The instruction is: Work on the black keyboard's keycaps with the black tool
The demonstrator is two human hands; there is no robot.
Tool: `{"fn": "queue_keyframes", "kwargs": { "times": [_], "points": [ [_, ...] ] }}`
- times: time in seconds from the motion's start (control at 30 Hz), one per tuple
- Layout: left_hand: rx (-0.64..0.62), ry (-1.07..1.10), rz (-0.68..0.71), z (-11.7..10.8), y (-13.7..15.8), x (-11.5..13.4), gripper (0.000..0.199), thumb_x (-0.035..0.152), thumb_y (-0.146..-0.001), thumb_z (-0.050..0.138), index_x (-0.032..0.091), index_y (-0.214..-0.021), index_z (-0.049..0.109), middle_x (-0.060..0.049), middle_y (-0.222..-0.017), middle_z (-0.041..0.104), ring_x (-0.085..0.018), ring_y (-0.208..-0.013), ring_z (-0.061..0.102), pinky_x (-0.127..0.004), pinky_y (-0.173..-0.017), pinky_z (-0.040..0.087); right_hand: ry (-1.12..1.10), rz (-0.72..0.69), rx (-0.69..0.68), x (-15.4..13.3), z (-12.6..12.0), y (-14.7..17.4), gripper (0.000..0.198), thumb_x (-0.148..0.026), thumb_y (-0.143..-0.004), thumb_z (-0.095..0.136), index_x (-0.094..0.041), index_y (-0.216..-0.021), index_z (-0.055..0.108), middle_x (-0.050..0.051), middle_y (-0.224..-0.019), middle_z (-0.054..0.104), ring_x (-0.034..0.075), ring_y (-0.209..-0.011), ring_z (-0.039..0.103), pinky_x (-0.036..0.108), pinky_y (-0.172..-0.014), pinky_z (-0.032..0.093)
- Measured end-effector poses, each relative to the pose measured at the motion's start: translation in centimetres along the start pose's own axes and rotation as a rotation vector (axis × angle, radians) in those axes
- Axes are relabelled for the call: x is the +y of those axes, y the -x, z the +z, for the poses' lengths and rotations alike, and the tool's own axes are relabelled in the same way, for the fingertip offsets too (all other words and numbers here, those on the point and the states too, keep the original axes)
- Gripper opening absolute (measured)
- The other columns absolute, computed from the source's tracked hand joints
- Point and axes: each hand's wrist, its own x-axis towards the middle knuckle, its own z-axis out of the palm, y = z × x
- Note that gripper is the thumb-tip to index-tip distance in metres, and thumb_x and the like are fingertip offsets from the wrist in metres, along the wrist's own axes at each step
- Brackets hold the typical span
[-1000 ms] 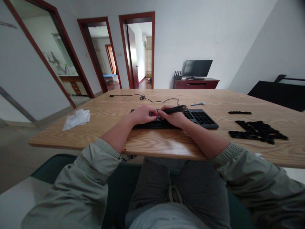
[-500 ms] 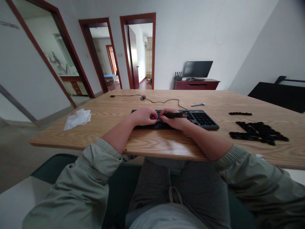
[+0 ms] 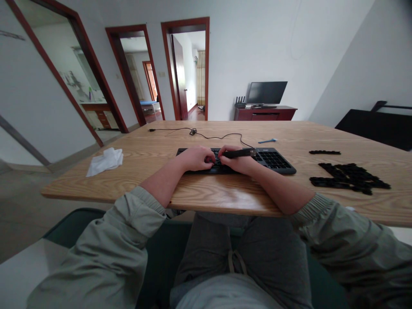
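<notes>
Both hands [image 3: 219, 159] on keyboard [image 3: 273, 159]

Both hands [image 3: 219, 159] on black keyboard [image 3: 273, 161], right w/ dark tool [image 3: 240, 152].

keyboard [image 3: 273, 159] middle hidden by hands, fingertips unclear

The person wears a loose, pale grey-green jacket whose sleeves [image 3: 128, 231] are pushed up toward the elbows, so that the forearms are bare down to the left hand [image 3: 195, 158] and the right hand [image 3: 240, 163]. Each sleeve ends in a gathered, elastic-looking cuff, and the fabric bunches in soft folds along the upper arms. Below the jacket's lighter hem are dark grey trousers [image 3: 244, 253] with a drawstring [image 3: 236, 259] hanging at the waist.
</notes>
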Motion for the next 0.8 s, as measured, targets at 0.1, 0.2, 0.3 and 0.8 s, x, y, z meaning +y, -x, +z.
{"fn": "queue_keyframes", "kwargs": {
  "times": [0.1,0.2,0.3,0.8],
  "points": [
    [0.008,-0.006,0.006,0.0,0.0,0.0,0.026,0.025,-0.079,0.060,0.018,-0.098,0.075,-0.004,-0.085,0.070,-0.015,-0.074,0.060,-0.025,-0.068,0.044,0.020,0.026,0.032,-0.1,-0.3,0.0,0.016,-0.028,-0.075,0.059,-0.018,-0.085,0.067,0.002,-0.075,0.064,0.015,-0.070,0.055,0.027,-0.063,0.043],
    [0.026,-0.020,0.003,0.1,0.0,-0.1,0.025,0.025,-0.078,0.059,0.019,-0.096,0.075,-0.003,-0.085,0.070,-0.015,-0.073,0.060,-0.024,-0.067,0.043,0.091,0.039,0.092,-0.2,-0.7,0.1,0.017,-0.028,-0.073,0.062,-0.018,-0.087,0.066,0.001,-0.075,0.063,0.015,-0.069,0.054,0.026,-0.061,0.041],
    [0.036,-0.036,0.007,0.2,0.0,-0.2,0.024,0.027,-0.078,0.059,0.019,-0.094,0.075,-0.003,-0.084,0.069,-0.015,-0.074,0.060,-0.025,-0.067,0.043,0.101,0.011,0.098,0.3,-0.7,0.2,0.021,-0.028,-0.073,0.064,-0.019,-0.091,0.065,0.001,-0.077,0.064,0.014,-0.070,0.054,0.025,-0.061,0.041],
    [0.028,-0.024,-0.019,0.3,0.1,-0.3,0.022,0.028,-0.078,0.059,0.019,-0.091,0.074,-0.003,-0.082,0.069,-0.016,-0.072,0.059,-0.026,-0.064,0.040,0.136,-0.304,-0.112,0.9,-1.0,0.8,0.023,-0.024,-0.086,0.057,-0.018,-0.106,0.065,0.008,-0.098,0.069,0.020,-0.085,0.062,0.032,-0.078,0.050]
  ]
}}
